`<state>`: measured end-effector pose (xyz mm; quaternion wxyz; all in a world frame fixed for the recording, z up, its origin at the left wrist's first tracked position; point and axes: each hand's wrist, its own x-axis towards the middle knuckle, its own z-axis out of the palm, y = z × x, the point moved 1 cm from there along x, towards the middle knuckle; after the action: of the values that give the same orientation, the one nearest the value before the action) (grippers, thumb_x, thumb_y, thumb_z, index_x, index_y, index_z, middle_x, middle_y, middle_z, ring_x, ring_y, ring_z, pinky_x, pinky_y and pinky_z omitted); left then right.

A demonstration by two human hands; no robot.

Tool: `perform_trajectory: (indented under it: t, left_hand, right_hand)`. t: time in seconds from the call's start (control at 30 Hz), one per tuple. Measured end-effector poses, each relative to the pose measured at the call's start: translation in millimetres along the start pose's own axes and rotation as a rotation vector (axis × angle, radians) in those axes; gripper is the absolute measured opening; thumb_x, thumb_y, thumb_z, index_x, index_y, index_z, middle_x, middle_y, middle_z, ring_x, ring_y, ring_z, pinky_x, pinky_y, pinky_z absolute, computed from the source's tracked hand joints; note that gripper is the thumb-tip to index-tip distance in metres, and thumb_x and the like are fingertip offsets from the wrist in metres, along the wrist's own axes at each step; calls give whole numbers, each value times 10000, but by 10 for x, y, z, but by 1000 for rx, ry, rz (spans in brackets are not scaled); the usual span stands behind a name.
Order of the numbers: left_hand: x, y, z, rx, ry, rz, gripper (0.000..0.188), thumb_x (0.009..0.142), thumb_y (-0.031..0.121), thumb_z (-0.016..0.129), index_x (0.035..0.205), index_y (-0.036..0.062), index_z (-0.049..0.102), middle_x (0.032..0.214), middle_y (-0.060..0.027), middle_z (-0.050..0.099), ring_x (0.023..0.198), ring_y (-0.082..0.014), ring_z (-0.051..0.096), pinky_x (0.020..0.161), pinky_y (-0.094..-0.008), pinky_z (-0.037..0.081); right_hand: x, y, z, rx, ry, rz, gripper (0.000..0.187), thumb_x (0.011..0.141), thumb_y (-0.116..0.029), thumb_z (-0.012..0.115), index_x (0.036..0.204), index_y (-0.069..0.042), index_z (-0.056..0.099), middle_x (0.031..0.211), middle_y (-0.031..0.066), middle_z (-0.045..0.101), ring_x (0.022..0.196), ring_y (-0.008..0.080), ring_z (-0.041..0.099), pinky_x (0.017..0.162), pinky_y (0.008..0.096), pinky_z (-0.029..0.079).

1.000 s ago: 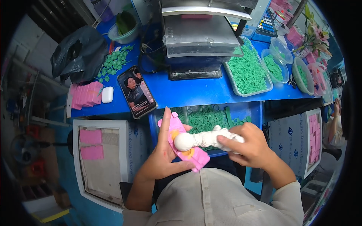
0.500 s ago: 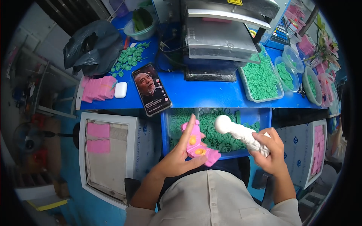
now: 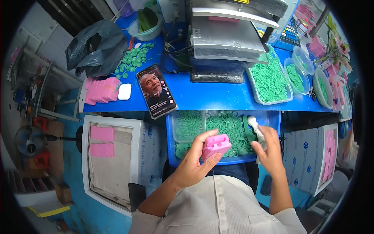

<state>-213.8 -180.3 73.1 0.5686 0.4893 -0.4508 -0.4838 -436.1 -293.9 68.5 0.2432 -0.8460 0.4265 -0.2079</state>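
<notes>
My left hand (image 3: pixel 193 162) grips a pink block-like mould (image 3: pixel 216 146) over the front of a blue tray (image 3: pixel 276 124), and the mould's two halves are folded together. Further right, my right hand (image 3: pixel 270 150) has its thumb and fingers apart beside a white, lumpy wrapped tool with a round end (image 3: pixel 254 124). That tool lies at the right side of the tray, partly hidden by my fingers. Green plastic rings (image 3: pixel 230 130) fill much of the tray, and a clear box of small green pieces (image 3: pixel 189 126) sits in its left part.
Across the blue table (image 3: pixel 218 99) stand a phone (image 3: pixel 156 91), a stack of pink moulds (image 3: pixel 101 90), a press-like machine (image 3: pixel 230 43) and a clear tub of green parts (image 3: pixel 270 78). White-framed boxes (image 3: pixel 134 163) flank the tray, the left one holding pink moulds. A fan (image 3: pixel 31 140) is far left.
The pink mould was spread open with yellow-orange spots inside; now it is folded shut. My right hand has lowered the white tool into the tray's right side and its fingers have parted.
</notes>
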Motion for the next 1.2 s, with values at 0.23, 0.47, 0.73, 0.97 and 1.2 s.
perform_trajectory:
  t: [0.23, 0.47, 0.73, 0.97, 1.2]
  left_hand:
    - [-17, -31, 52, -166, -28, 9, 325, 914, 106, 587, 1189, -29, 480, 1135, -123, 518, 1019, -154, 535, 891, -290, 434]
    - [-6, -61, 21, 81, 19, 155, 295, 897, 92, 610, 1145, -44, 529, 1076, -141, 572, 955, -158, 566, 831, -269, 460]
    - [115, -124, 115, -203, 153, -213, 259, 942, 93, 529, 1161, -41, 489, 1059, -86, 599, 956, -84, 563, 810, -245, 466]
    - [551, 99, 24, -61, -40, -181, 389, 949, 201, 534, 1266, 7, 418, 1157, -146, 558, 1012, -179, 581, 826, -312, 496]
    - [1391, 638, -197, -344, 187, -43, 596, 979, 506, 312, 1074, -39, 534, 931, -188, 645, 801, -211, 646, 652, -314, 547]
  right_hand:
    - [296, -698, 169, 623, -121, -281, 351, 794, -142, 693, 1102, -9, 586, 977, 129, 586, 885, 274, 544, 804, 364, 423]
    - [322, -652, 163, 690, -116, -284, 216, 776, -133, 710, 937, -19, 622, 889, 93, 599, 814, 241, 546, 760, 338, 419]
    - [244, -721, 224, 232, -134, -413, 658, 721, -180, 730, 1273, 16, 432, 1246, 196, 468, 1085, 368, 485, 915, 433, 410]
    - [140, -458, 163, 226, -82, -293, 817, 600, -240, 821, 1264, 16, 422, 1094, 204, 481, 994, 365, 509, 842, 440, 441]
    - [-60, -143, 61, 360, 28, -112, 714, 609, -221, 745, 1217, 17, 455, 1100, 178, 480, 995, 305, 498, 879, 376, 407]
